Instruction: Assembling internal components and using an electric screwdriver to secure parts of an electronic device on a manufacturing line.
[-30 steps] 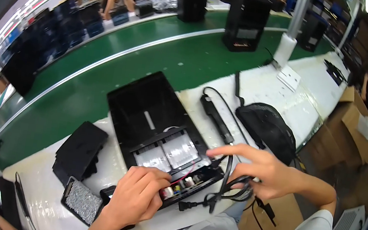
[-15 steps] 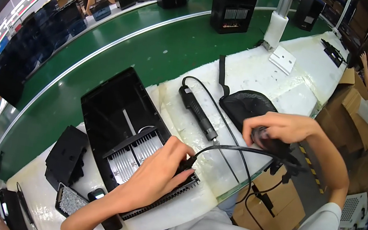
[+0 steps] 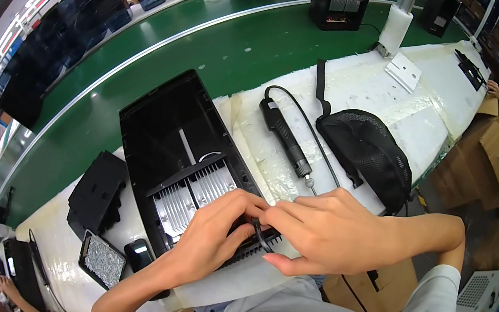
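A black open housing (image 3: pixel 162 109) lies tilted across the white padded bench, with silvery ribbed metal (image 3: pixel 172 212) at its near end. Over its near right edge, my left hand (image 3: pixel 208 231) pinches a black cable (image 3: pixel 261 237). My right hand (image 3: pixel 338 235) meets it from the right, its fingertips closed at the same spot on the cable. The cable's end and the exact grip are hidden behind the fingers. A corded black electric screwdriver (image 3: pixel 285 139) rests just beyond my hands, its cord looping toward the right.
Right of the screwdriver lies a black mesh bag (image 3: pixel 371 152). Left of the housing are a black plastic part (image 3: pixel 99 191), a tray of small screws (image 3: pixel 104 262) and a dark device (image 3: pixel 139 255). A green conveyor (image 3: pixel 226 54) runs behind; cardboard boxes (image 3: pixel 489 168) stand right.
My right hand has come left from the mesh bag to join my left hand at the cable. The cable loop between them has been drawn in. The view has shifted slightly.
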Available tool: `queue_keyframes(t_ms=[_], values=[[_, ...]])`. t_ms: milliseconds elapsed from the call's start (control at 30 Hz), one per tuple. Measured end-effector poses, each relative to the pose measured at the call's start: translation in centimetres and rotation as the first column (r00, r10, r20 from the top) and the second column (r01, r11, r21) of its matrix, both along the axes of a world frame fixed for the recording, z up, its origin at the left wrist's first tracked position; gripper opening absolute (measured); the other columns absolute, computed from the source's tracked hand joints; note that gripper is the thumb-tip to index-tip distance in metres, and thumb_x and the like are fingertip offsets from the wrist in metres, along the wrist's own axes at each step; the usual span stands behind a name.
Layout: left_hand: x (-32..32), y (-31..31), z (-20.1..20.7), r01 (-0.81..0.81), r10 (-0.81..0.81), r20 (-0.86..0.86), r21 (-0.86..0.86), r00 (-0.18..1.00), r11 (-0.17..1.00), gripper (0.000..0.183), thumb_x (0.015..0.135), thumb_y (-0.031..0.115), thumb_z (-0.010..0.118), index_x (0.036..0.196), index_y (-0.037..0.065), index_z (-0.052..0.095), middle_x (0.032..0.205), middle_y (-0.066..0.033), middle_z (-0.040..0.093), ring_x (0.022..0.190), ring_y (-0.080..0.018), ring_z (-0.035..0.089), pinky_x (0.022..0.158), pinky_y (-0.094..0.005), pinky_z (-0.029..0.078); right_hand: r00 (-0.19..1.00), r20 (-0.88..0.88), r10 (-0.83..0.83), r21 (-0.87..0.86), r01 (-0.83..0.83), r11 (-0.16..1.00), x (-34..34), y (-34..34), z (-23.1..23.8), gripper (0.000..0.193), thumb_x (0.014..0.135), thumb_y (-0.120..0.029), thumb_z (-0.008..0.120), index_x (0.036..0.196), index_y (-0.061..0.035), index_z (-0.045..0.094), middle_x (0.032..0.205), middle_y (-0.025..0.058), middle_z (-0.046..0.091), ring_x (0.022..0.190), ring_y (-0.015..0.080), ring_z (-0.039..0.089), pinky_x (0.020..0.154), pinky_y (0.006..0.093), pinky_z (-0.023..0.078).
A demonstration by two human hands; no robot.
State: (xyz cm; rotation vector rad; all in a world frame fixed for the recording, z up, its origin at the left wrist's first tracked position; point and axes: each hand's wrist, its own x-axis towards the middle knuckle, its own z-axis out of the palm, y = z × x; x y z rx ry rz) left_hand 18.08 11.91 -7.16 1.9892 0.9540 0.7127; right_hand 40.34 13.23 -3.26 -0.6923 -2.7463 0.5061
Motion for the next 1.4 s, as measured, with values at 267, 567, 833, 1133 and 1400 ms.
queue_keyframes(t_ms=[267,567,833,1133,1400], values=[[0.4,0.1,-0.2,0.084,-0.047,-0.2,0.179,0.979,0.98,0.014,0.081,-0.002,0.06,0.093,0.0,0.054,0.086,-0.016,0.061,0.082,-0.0351,0.059,0.075,-0.0409,0.043,0.989,0.134,0.057,0.337,-0.099,0.936,-1.8,-1.5,1.7,0.041,0.067,-0.017,0.072,0.102,-0.0009,0.057,0.084,0.005,0.057,0.065,0.0174,0.059,0.05,0.0295,0.05],[0.3,-0.9,0.4,-0.035,0.033,-0.138,-0.012,0.99,0.999,0.021,0.088,0.011,0.068,0.095,0.001,0.052,0.08,-0.0136,0.061,0.077,-0.0303,0.061,0.069,-0.0383,0.048,0.977,0.124,0.172,-0.299,-0.129,0.945,0.2,3.8,-0.9,0.015,0.093,-0.011,0.056,0.089,0.0036,0.058,0.061,0.02,0.057,0.063,0.041,0.059,0.054,0.0427,0.045],[0.5,-1.9,-0.4,0.058,0.056,-0.309,0.349,0.95,0.936,0.021,0.086,0.012,0.069,0.098,0.0,0.057,0.082,-0.0102,0.057,0.073,-0.0264,0.057,0.069,-0.0358,0.043,0.996,0.04,0.083,-0.854,-0.009,0.52,0.7,4.9,-2.5,0.041,0.099,-0.027,0.048,0.068,-0.0006,0.052,0.051,-0.0005,0.036,0.048,0.011,0.033,0.048,0.0304,0.031],[0.9,-2.2,-0.9,0.148,0.13,-0.448,0.533,0.884,0.833,0.025,0.086,0.013,0.069,0.102,-0.005,0.063,0.07,-0.006,0.054,0.056,-0.0174,0.051,0.053,-0.0281,0.041,0.997,-0.067,-0.033,-0.986,-0.062,0.154,0.8,5.3,-5.7,0.046,0.102,-0.033,0.049,0.066,-0.0053,0.049,0.05,-0.005,0.037,0.041,0.0054,0.032,0.04,0.0241,0.028],[1.8,-2.5,-0.6,0.293,0.256,-0.618,0.645,0.743,0.706,0.033,0.087,0.011,0.066,0.11,-0.012,0.064,0.078,-0.0076,0.062,0.059,-0.0131,0.055,0.053,-0.025,0.045,1.0,-0.004,-0.015,-0.97,0.0,0.243,0.6,6.1,-4.9,0.046,0.101,-0.032,0.052,0.062,-0.0064,0.047,0.05,-0.0052,0.037,0.042,0.0049,0.033,0.04,0.0236,0.028]])
